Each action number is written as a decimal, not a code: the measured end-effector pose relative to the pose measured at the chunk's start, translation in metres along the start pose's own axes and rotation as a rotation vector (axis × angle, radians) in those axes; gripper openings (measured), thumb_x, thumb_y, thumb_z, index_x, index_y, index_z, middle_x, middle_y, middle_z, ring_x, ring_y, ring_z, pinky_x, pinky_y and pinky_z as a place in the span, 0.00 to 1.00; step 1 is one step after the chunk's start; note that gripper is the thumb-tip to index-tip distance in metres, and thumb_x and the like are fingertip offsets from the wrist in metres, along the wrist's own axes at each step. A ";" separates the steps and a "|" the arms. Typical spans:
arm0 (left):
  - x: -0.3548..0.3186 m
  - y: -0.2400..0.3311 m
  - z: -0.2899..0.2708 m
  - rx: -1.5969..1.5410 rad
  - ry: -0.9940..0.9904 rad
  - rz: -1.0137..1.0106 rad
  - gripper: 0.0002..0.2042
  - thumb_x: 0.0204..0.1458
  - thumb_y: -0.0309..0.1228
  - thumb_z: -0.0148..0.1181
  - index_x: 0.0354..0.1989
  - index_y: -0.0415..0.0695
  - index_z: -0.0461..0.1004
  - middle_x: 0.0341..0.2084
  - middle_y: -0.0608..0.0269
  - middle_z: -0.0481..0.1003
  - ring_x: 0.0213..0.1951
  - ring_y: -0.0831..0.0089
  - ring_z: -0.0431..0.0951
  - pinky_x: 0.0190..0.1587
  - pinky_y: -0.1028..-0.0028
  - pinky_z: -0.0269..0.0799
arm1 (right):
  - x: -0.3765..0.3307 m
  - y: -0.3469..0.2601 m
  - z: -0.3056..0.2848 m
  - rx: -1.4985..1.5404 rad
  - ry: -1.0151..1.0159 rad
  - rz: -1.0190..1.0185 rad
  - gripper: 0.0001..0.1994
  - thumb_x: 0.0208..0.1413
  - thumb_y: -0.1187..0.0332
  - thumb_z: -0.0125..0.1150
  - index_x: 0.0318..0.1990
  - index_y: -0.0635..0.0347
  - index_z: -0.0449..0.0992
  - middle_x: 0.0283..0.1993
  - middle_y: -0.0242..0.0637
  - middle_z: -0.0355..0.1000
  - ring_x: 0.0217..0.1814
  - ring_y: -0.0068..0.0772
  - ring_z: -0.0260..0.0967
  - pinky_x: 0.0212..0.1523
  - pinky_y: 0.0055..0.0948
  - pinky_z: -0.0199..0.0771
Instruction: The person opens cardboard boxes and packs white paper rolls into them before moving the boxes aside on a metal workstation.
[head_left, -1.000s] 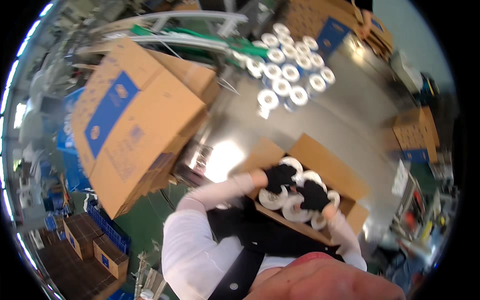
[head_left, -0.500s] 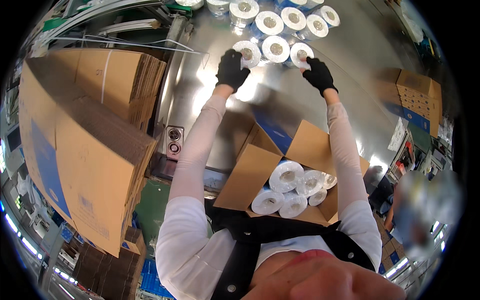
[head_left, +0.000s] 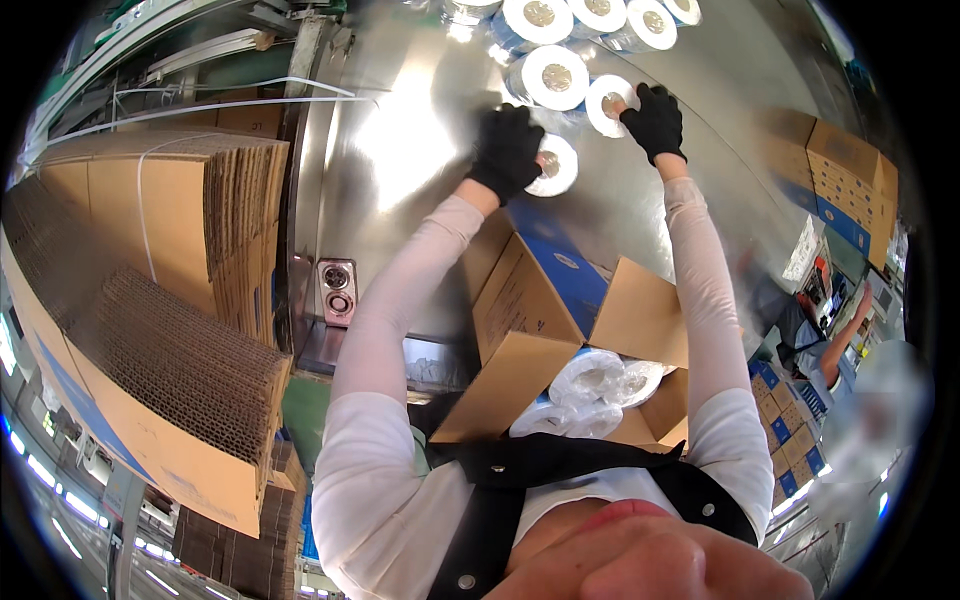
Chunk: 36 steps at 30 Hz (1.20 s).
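My left hand (head_left: 506,155), in a black glove with the thumb tip bare, is closed on a white plastic-wrapped roll (head_left: 560,168) with a round core. This roll stands apart from the others, just beyond the box. Farther right, my right hand (head_left: 656,124), gloved alike, grips another white roll (head_left: 603,112) at its core, with the thumb at the hole. Beside that one sits a further roll (head_left: 555,77). Nearer to me, under my arms, an open cardboard box (head_left: 530,370) holds several wrapped rolls (head_left: 588,378), partly hidden by its flaps.
More rolls (head_left: 540,18) stand at the far side of the metal table (head_left: 400,150). A phone (head_left: 337,292) lies by its left edge. Flattened cartons (head_left: 190,330) are stacked at the left. Another carton (head_left: 845,185) is at the right, where a person's arm (head_left: 845,335) shows.
My left hand has drawn its roll nearer and to the right, away from the group. My right hand stays on its roll, which has shifted slightly nearer than its neighbour. The view has shifted.
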<state>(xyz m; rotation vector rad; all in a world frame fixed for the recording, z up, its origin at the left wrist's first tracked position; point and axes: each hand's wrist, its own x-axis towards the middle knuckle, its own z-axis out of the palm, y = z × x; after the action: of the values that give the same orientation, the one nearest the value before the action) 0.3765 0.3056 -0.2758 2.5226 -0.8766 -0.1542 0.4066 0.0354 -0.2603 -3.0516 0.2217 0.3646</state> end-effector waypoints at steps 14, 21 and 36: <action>0.053 0.030 0.021 0.207 -0.136 0.149 0.15 0.40 0.39 0.60 0.37 0.50 0.76 0.46 0.51 0.68 0.55 0.51 0.61 0.60 0.43 0.40 | 0.101 -0.041 -0.016 -0.328 0.056 -0.591 0.19 0.36 0.64 0.60 0.42 0.50 0.78 0.55 0.49 0.66 0.56 0.48 0.63 0.54 0.37 0.65; -0.067 0.024 -0.005 0.073 -0.219 0.013 0.16 0.41 0.41 0.60 0.38 0.49 0.76 0.43 0.46 0.70 0.51 0.49 0.64 0.56 0.50 0.52 | -0.032 -0.032 -0.004 -0.162 -0.119 -0.754 0.22 0.29 0.63 0.63 0.39 0.48 0.79 0.50 0.49 0.67 0.53 0.50 0.63 0.55 0.41 0.63; -0.151 0.103 -0.219 -0.036 0.673 -0.050 0.24 0.49 0.46 0.59 0.42 0.36 0.67 0.36 0.48 0.66 0.40 0.53 0.67 0.43 0.61 0.62 | -0.347 0.110 -0.282 0.325 0.940 -0.321 0.22 0.38 0.54 0.68 0.37 0.60 0.74 0.40 0.42 0.63 0.44 0.45 0.62 0.42 0.36 0.63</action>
<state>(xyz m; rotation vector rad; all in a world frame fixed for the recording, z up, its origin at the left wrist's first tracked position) 0.2540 0.4121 -0.0406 2.3129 -0.5240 0.6226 0.1214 -0.0482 0.0912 -2.6118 -0.1644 -1.0191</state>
